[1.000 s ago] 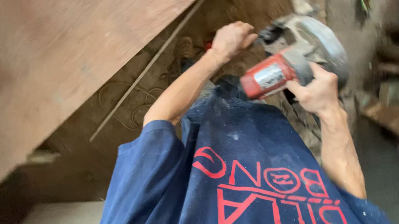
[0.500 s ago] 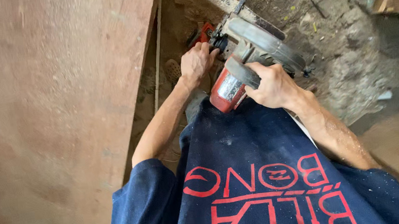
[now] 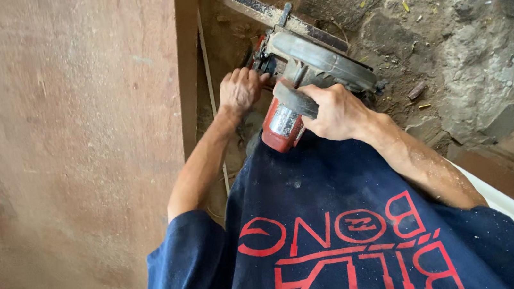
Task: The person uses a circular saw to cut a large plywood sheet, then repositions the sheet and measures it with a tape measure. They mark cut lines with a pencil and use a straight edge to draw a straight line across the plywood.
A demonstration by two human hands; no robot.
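Gripping circular saw (image 3: 307,74): right hand (image 3: 334,113) closed around handle, left hand (image 3: 239,91) clasping front; beside plywood sheet (image 3: 64,153); lining up comes next, probably.

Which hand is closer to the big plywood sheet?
Left. The left hand grips the saw front, just beside the sheet edge. The right hand holds the handle, farther off.

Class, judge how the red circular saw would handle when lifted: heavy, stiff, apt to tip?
The circular saw probably feels heavy: both the left hand and right hand grip it. Its metal guard looks rigid. The bulky red motor end may make it tip sideways.
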